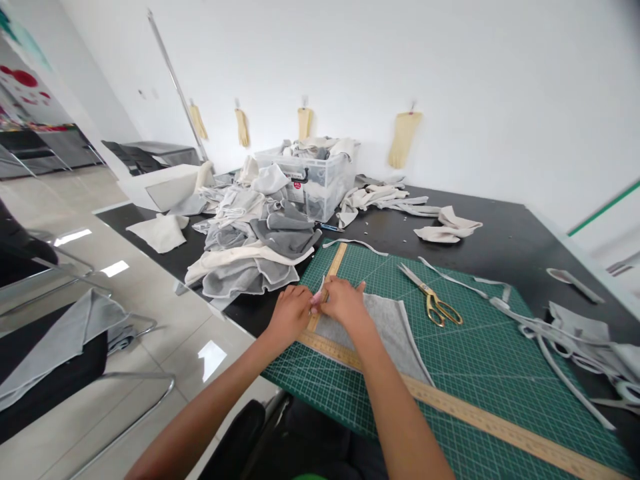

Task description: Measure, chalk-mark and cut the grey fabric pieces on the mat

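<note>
A grey fabric piece (387, 327) lies on the green cutting mat (470, 360), with an L-shaped wooden ruler (480, 419) along its left and near edges. My left hand (290, 313) rests on the ruler's short arm, fingers curled, apparently pinching a small pale marker (319, 293) together with the right hand. My right hand (345, 301) presses on the fabric's far left corner beside the ruler, fingers bent down onto the cloth.
Gold-handled scissors (433, 300) lie on the mat to the right. Grey and cream cloth is heaped (255, 247) at the table's left, in front of a clear plastic bin (315, 177). Fabric strips (565, 340) trail at the right. Chairs (75, 347) stand left.
</note>
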Available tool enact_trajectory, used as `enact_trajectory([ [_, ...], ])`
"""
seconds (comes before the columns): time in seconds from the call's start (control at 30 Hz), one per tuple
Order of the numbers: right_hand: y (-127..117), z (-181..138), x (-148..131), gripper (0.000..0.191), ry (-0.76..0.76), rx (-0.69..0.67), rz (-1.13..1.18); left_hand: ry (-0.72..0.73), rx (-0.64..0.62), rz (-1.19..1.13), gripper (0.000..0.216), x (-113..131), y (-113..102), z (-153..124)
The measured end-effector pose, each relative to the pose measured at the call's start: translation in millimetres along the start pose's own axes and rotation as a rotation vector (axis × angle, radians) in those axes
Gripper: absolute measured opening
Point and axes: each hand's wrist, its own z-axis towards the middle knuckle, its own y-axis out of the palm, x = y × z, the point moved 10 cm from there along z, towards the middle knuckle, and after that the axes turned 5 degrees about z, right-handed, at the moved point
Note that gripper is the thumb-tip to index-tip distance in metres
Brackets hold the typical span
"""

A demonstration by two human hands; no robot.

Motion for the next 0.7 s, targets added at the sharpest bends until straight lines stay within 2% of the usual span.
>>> enact_trajectory([
  [0.23, -3.2, -2.9, 1.0, 0.031, 0.008, 0.016, 0.057, 0.052, -0.031, 0.101, 0.016, 6.5, 0.9, 7.3],
  [0.4, -3.4, -3.0, 1.6, 0.029, -0.001, 0.04, 0.077, 0.045, -0.097, -0.016, 0.027, 0.3, 6.0, 19.3],
  [0.57, 1.8, -1.4, 3.8, 0.02, 0.004, 0.027, 0.067, 0.025, -0.081, -0.078, 0.019, -1.5, 10.2, 32.6],
  [0.7, 3.1, -1.3, 5.6, 0.03, 0.01, 0.029, 0.066, 0.037, -0.141, -0.151, 0.012, -1.2, 19.9, 41.4],
])
